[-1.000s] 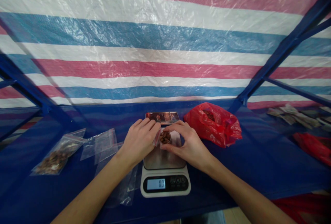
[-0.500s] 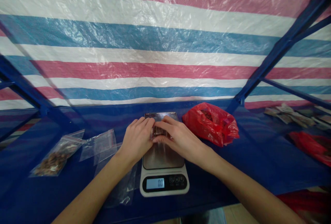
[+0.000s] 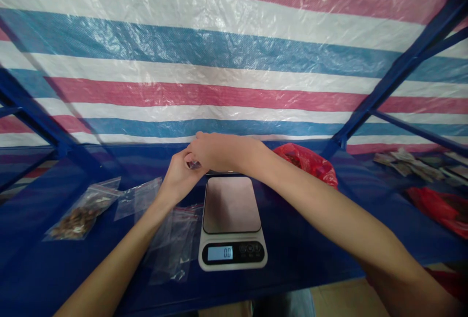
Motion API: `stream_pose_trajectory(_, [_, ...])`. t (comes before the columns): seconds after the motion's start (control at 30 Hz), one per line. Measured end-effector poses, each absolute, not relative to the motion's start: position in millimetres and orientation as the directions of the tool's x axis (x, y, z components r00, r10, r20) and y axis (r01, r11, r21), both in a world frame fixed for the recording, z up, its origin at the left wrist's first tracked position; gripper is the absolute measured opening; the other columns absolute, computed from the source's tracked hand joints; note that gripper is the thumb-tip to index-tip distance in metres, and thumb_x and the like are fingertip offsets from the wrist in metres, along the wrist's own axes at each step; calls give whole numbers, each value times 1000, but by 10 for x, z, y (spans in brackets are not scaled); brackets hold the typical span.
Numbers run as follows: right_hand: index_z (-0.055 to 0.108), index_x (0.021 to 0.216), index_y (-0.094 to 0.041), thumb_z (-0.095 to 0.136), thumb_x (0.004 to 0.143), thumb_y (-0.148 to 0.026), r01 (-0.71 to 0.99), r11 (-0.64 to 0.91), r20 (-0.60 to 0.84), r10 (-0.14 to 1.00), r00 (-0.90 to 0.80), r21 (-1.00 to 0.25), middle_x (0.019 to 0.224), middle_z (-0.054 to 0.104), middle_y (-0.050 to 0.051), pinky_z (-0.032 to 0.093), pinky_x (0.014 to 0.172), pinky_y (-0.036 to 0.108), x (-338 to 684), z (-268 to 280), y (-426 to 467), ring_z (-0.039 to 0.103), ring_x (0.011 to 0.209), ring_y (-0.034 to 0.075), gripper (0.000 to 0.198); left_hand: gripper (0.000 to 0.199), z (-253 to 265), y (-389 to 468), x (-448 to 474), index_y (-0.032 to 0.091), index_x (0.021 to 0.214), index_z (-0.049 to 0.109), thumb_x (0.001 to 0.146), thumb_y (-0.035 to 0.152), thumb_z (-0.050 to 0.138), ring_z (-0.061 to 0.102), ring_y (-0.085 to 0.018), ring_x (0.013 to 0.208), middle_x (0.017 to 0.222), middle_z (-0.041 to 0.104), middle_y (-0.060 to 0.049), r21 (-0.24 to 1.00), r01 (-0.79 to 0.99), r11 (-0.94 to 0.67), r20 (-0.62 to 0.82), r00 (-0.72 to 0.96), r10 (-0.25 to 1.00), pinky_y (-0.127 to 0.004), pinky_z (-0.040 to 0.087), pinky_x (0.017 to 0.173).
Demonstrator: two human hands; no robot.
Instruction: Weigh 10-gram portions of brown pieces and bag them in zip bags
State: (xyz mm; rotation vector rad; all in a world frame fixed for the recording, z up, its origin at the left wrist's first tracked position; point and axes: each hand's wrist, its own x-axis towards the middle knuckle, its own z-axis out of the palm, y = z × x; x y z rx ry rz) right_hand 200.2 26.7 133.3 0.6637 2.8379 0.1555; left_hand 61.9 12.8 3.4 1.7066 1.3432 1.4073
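Clear plastic bag of brown pieces (image 3: pixel 75 217): farthest left, flat on the blue table (image 3: pixel 32 205), at nine o'clock from the scale.
Flat zip bags (image 3: pixel 181 244): also towards nine, overlapping, between that bag and the scale; your left forearm crosses over them.
Left hand (image 3: pixel 179 178): towards eleven from the scale, fingers and thumb curled in around a packet.
Shiny see-through packet (image 3: pixel 193 165): between your hands, only a small patch showing; from the left hand's middle it lies between one and two o'clock, from the right's at eight. Its long axis is hidden. Neither hand is clearly nearer, as both meet around it.
Right hand (image 3: pixel 214 151): reaches across with its back to you, fingers bent over towards the left fingertips; you cannot tell whether it grips the packet too.
Scale (image 3: pixel 233 205): below and right of your joined hands, five o'clock from the packet, long axis running twelve to six, display (image 3: pixel 220 253) at 0.0.
Red bag (image 3: pixel 318 168): two o'clock from the scale, partly behind your right forearm.
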Motion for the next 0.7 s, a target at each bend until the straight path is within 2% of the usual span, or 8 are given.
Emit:
stream_pose_trajectory(0.1, [77,93,-12,53,100,-9,478,868,-226,496,-838,133,104,79,14,47,70,33,1892,1456,292,69,83,23,25,15,46,141,614,14,76,69,66,24,76,65,-17,70,76,74,-1,898,284,-337,371,-74,926,-26,50,64])
stream_pose_trajectory(0.23, [78,86,-10,60,97,-25,525,850,-189,524,-830,46,81,76,12,41,56,32,1822,1497,370,61,64,19,26,13,22,160,581,14,74,71,68,23,77,65,-17,68,72,72,-1,912,262,-316,352,-105,930,-25,49,62])
stream_pose_trajectory(0.3, [79,87,-9,65,93,-26,525,851,-158,523,-838,32,75,74,11,38,55,31,1794,1476,416,59,61,18,23,15,8,171,560,13,77,72,70,26,78,67,-18,68,72,73,-2,923,245,-296,329,-109,938,-26,50,62])
stream_pose_trajectory(0.4, [80,92,-9,69,90,-24,507,861,-100,508,-856,39,75,73,10,37,57,30,1772,1442,451,60,63,18,19,14,23,168,552,14,76,72,70,23,80,67,-18,69,73,74,-3,942,195,-272,298,-123,947,-26,51,62])
stream_pose_trajectory(0.57, [75,121,-11,71,93,-18,484,875,-39,484,-874,18,104,78,11,36,63,28,1836,1509,392,66,85,19,29,12,96,109,596,15,67,70,70,21,80,57,-14,56,55,62,0,970,63,-233,240,-137,961,-23,41,50])
stream_pose_trajectory(0.7, [78,110,-16,71,90,-8,452,887,-27,452,-892,-97,101,78,5,40,68,26,1908,1558,389,66,85,18,23,14,98,87,619,15,67,70,72,22,81,46,-10,45,47,52,3,981,-9,-195,192,-126,973,-21,31,43])
